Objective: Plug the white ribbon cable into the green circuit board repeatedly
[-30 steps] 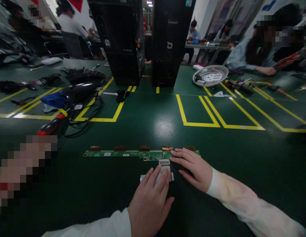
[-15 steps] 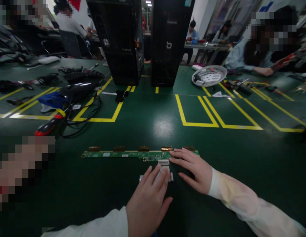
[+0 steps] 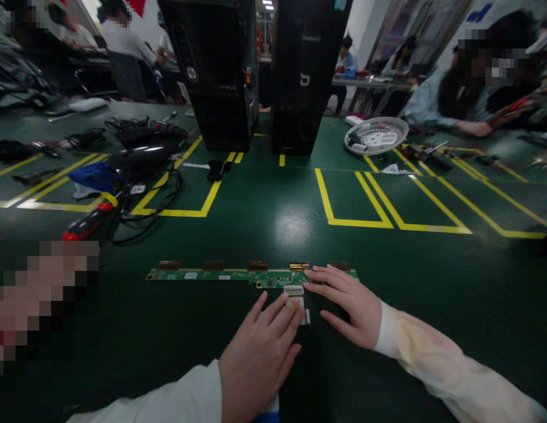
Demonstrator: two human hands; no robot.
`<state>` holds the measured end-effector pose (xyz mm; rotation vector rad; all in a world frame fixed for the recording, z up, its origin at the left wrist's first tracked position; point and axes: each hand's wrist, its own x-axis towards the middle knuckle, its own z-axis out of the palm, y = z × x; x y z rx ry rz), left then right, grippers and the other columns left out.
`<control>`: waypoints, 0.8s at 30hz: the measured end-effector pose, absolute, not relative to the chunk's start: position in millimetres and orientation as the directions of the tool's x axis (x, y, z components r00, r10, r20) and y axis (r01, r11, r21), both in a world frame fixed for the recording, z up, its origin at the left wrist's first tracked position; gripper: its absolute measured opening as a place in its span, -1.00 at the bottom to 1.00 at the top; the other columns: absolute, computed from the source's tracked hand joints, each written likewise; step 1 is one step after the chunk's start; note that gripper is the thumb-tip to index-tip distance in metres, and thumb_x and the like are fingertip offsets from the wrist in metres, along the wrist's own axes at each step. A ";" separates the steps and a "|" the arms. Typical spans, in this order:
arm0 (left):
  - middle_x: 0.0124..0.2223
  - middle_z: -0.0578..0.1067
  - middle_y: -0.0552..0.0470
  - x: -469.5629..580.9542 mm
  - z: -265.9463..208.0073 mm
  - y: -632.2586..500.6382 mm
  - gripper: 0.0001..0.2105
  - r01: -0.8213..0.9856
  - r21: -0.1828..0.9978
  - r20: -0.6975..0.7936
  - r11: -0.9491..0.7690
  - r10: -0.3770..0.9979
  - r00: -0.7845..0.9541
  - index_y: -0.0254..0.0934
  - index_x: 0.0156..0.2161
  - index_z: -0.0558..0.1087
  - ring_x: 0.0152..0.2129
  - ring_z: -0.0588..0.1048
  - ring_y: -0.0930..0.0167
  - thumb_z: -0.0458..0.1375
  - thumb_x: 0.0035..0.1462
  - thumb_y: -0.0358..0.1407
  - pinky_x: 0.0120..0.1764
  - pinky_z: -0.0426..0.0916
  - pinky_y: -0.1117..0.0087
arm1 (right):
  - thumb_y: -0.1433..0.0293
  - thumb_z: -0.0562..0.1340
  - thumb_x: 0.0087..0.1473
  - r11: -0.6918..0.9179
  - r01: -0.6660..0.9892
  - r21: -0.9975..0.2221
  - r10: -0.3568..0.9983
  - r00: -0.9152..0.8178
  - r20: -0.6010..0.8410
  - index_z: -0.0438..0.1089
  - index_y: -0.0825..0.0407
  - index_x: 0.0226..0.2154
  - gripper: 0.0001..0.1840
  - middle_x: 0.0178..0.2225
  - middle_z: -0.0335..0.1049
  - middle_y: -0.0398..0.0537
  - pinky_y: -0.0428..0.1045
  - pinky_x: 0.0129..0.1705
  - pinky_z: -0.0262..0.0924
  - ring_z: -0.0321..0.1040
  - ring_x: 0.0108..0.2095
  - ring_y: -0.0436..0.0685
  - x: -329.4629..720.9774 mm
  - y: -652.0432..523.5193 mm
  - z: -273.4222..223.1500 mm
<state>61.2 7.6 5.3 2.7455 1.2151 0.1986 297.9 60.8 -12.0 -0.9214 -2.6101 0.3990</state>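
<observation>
A long, narrow green circuit board point(image 3: 231, 275) with brown flexible tabs along its far edge lies across the dark green table. My right hand point(image 3: 344, 302) rests on the board's right end, fingers stretched out. Over a pale flat ribbon cable point(image 3: 305, 316) by the board's near connector point(image 3: 294, 289) lies my left hand point(image 3: 267, 346), its fingers extended and touching the cable. Most of that cable is hidden under the left hand. A white and blue strip point(image 3: 269, 405) shows below the left wrist.
Two black computer towers point(image 3: 295, 76) stand at the back. To the left lie a red-and-black handled tool point(image 3: 89, 222), a black cable point(image 3: 178, 188) and a blue cloth-like item point(image 3: 96, 176). A white basket point(image 3: 376, 136) sits back right. Several people work around, one person point(image 3: 445, 106) at the right.
My left hand has shifted slightly down and left, uncovering more of the white and blue strip beneath it. My right hand stays nearly still on the board.
</observation>
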 end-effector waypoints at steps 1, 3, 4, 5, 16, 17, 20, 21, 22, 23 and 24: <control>0.19 0.35 0.01 61.0 5.1 7.5 -0.59 0.723 0.168 0.067 -0.670 0.740 0.669 -0.26 0.19 0.21 0.14 0.27 0.29 -0.12 0.30 -0.20 0.16 0.13 0.12 | 0.39 0.12 0.10 0.750 0.549 -0.369 0.645 -0.730 0.224 0.18 0.05 0.14 -0.47 0.20 0.13 0.10 0.24 0.23 -0.05 0.00 0.22 0.17 298.0 60.9 -12.3; 0.19 0.34 0.02 60.4 4.9 7.0 -0.59 0.724 0.160 0.075 -0.671 0.740 0.668 -0.25 0.20 0.21 0.15 0.26 0.30 -0.12 0.30 -0.20 0.16 0.12 0.11 | 0.39 0.12 0.11 0.751 0.550 -0.364 0.645 -0.730 0.226 0.18 0.05 0.14 -0.48 0.20 0.12 0.10 0.24 0.23 -0.05 0.00 0.22 0.17 298.0 61.0 -12.7; 0.20 0.34 0.02 60.2 5.1 6.7 -0.59 0.725 0.157 0.080 -0.671 0.740 0.668 -0.24 0.20 0.20 0.15 0.26 0.30 -0.12 0.30 -0.20 0.16 0.12 0.11 | 0.38 0.12 0.11 0.752 0.551 -0.362 0.644 -0.730 0.227 0.18 0.05 0.14 -0.48 0.20 0.12 0.09 0.23 0.23 -0.05 0.00 0.22 0.16 297.9 61.0 -12.7; 0.20 0.34 0.02 60.1 5.5 6.4 -0.59 0.726 0.155 0.085 -0.669 0.742 0.665 -0.24 0.20 0.21 0.15 0.26 0.30 -0.12 0.30 -0.20 0.16 0.13 0.11 | 0.38 0.12 0.11 0.752 0.552 -0.360 0.644 -0.731 0.226 0.18 0.05 0.14 -0.49 0.20 0.12 0.09 0.23 0.24 -0.05 0.00 0.22 0.16 297.8 61.0 -12.6; 0.18 0.36 0.02 59.9 11.2 3.1 -0.58 0.753 0.205 0.041 -0.625 0.774 0.632 -0.22 0.17 0.26 0.13 0.30 0.27 -0.06 0.26 -0.15 0.13 0.20 0.11 | 0.36 0.11 0.14 0.756 0.545 -0.363 0.637 -0.740 0.217 0.17 0.03 0.16 -0.48 0.19 0.14 0.10 0.23 0.22 -0.03 -0.01 0.23 0.18 298.3 62.7 -11.3; 0.18 0.36 0.02 60.0 10.7 2.6 -0.57 0.754 0.206 0.041 -0.624 0.775 0.630 -0.22 0.17 0.26 0.12 0.30 0.27 -0.06 0.26 -0.14 0.12 0.20 0.11 | 0.36 0.11 0.14 0.756 0.544 -0.364 0.637 -0.739 0.218 0.17 0.02 0.16 -0.48 0.19 0.14 0.10 0.23 0.22 -0.02 -0.01 0.23 0.18 298.4 62.8 -11.4; 0.20 0.33 0.02 60.8 8.3 1.2 -0.55 0.753 0.193 0.054 -0.629 0.773 0.632 -0.24 0.18 0.25 0.13 0.29 0.26 -0.07 0.26 -0.11 0.12 0.22 0.10 | 0.36 0.11 0.13 0.754 0.544 -0.369 0.639 -0.737 0.219 0.17 0.02 0.16 -0.48 0.19 0.14 0.10 0.23 0.22 -0.03 -0.01 0.23 0.19 298.5 62.9 -11.8; 0.20 0.33 0.02 61.2 7.1 0.8 -0.54 0.753 0.186 0.060 -0.631 0.772 0.632 -0.24 0.18 0.25 0.13 0.29 0.25 -0.08 0.26 -0.10 0.11 0.22 0.11 | 0.36 0.11 0.13 0.753 0.544 -0.370 0.640 -0.736 0.219 0.17 0.02 0.16 -0.48 0.19 0.14 0.10 0.24 0.22 -0.03 -0.02 0.23 0.19 298.5 62.8 -11.8; 0.20 0.32 0.01 61.7 5.8 0.4 -0.54 0.755 0.179 0.067 -0.631 0.773 0.631 -0.25 0.18 0.25 0.13 0.29 0.25 -0.09 0.26 -0.09 0.11 0.22 0.11 | 0.36 0.11 0.13 0.752 0.545 -0.371 0.641 -0.735 0.219 0.18 0.02 0.16 -0.48 0.19 0.14 0.10 0.24 0.22 -0.03 -0.02 0.23 0.19 298.4 62.6 -11.8; 0.21 0.32 0.01 62.2 4.5 0.0 -0.53 0.756 0.173 0.075 -0.631 0.774 0.629 -0.26 0.18 0.25 0.13 0.29 0.25 -0.09 0.26 -0.08 0.11 0.22 0.11 | 0.36 0.11 0.13 0.751 0.546 -0.371 0.643 -0.734 0.219 0.18 0.02 0.16 -0.48 0.19 0.14 0.10 0.24 0.22 -0.03 -0.01 0.23 0.19 298.3 62.4 -11.7; 0.21 0.32 0.01 62.7 3.4 -0.4 -0.52 0.759 0.168 0.081 -0.629 0.776 0.626 -0.26 0.18 0.25 0.13 0.29 0.25 -0.09 0.26 -0.07 0.11 0.23 0.12 | 0.36 0.11 0.13 0.750 0.548 -0.371 0.644 -0.733 0.219 0.18 0.02 0.16 -0.48 0.19 0.14 0.10 0.24 0.22 -0.03 -0.01 0.23 0.19 298.2 62.2 -11.5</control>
